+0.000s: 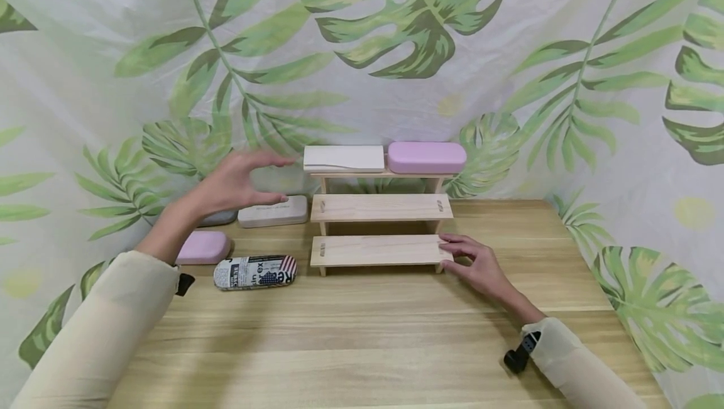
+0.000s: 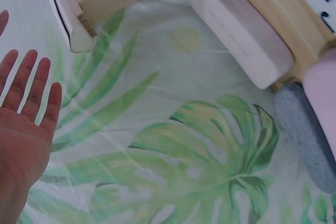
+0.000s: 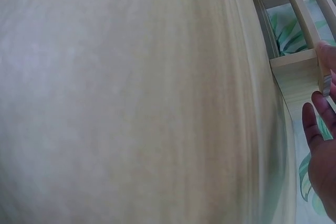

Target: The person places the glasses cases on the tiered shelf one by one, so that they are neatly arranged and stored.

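A three-step wooden shelf rack [image 1: 373, 250] stands on the table. On its top step lie a white flap case [image 1: 344, 161] at left and a pink glasses case [image 1: 427, 158] at right. My left hand [image 1: 232, 179] is raised with fingers and thumb spread, fingertips just left of the white case. Nothing lies in this hand [image 2: 26, 129] in the left wrist view. At the lowest step's right end, my right hand [image 1: 475, 264] holds the board between thumb and fingers. The right wrist view shows that hand [image 3: 323, 166] at the board's end.
Left of the rack lie a pale lettered case [image 1: 274, 212], a newspaper-print case [image 1: 254, 272] and another pink case [image 1: 203, 247]. A grey case [image 2: 304, 135] sits behind that pink one. A leaf-print cloth [image 1: 396, 95] hangs behind the wooden table [image 1: 362, 340].
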Motion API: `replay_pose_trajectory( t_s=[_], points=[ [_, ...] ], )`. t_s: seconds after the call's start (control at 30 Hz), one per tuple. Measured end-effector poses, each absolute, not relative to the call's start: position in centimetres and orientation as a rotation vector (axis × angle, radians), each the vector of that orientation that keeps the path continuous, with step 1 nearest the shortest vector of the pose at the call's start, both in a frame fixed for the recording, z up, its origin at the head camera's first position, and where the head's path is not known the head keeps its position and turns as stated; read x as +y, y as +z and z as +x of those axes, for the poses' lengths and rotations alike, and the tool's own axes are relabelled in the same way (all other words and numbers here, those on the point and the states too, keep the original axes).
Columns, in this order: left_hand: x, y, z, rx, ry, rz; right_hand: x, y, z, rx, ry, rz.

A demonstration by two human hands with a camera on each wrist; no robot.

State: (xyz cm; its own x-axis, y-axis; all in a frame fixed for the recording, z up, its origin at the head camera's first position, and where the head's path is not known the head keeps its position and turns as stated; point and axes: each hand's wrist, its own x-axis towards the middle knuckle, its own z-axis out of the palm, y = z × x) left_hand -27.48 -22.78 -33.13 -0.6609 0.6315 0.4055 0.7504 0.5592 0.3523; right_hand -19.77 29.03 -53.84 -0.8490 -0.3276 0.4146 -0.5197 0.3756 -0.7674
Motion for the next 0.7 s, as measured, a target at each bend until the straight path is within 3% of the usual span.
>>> replay_pose_trajectory(
  t_s=[0.37, 0.7],
  points=[
    [-24.6, -36.0, -25.7, -2.616, -0.722, -1.115, 28.9, -54.0, -19.7, -2.434, 1.500, 0.713],
    [-26.1, -38.5, -24.2, -2.759, -0.776, -0.974, 27.6, -51.0, -18.2, -2.419, 1.510, 0.743]
  ],
)
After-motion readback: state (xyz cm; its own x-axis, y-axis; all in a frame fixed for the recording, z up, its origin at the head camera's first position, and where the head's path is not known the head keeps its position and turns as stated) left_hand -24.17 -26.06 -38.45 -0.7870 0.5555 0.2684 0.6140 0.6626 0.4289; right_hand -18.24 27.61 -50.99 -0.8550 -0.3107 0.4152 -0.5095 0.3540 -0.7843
